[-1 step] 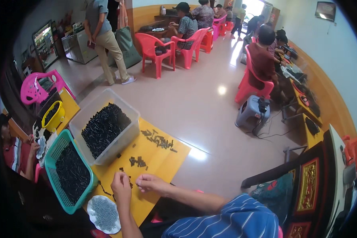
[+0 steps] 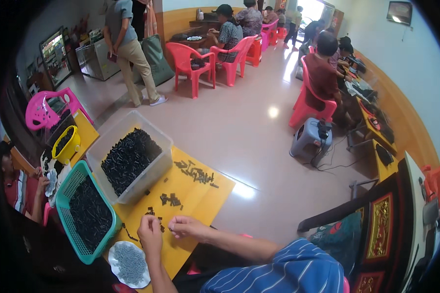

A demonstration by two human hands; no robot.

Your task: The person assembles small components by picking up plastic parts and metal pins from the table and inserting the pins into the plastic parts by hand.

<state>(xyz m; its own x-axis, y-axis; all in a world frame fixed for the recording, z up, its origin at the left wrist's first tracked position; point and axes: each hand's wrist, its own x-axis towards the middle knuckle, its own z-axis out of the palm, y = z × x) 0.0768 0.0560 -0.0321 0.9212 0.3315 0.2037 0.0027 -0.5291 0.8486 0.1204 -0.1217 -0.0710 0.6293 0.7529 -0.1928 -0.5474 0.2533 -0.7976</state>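
Note:
Over the yellow table [image 2: 214, 196], both of my hands are held close together with a small gap between them. My left hand [image 2: 150, 232] has its fingers pinched, and what they hold, if anything, is hidden. The thumb and fingers of my right hand [image 2: 187, 227] are closed on something small and dark at their tips, too tiny to name. Small black pieces [image 2: 149, 211] lie just beyond my left hand. A further loose pile of short black tubes [image 2: 170, 199] sits past my fingers. Beside my left forearm stands a white scalloped dish [image 2: 113, 263] full of small grey pieces.
A green basket [image 2: 63, 205] and a clear plastic bin [image 2: 154, 171], both holding many black tubes, stand left of my hands. More tubes [image 2: 196, 172] lie near the table's far edge. A person [image 2: 22, 193] sits at far left; others sit around the room. A dark carved panel [image 2: 379, 229] stands at right.

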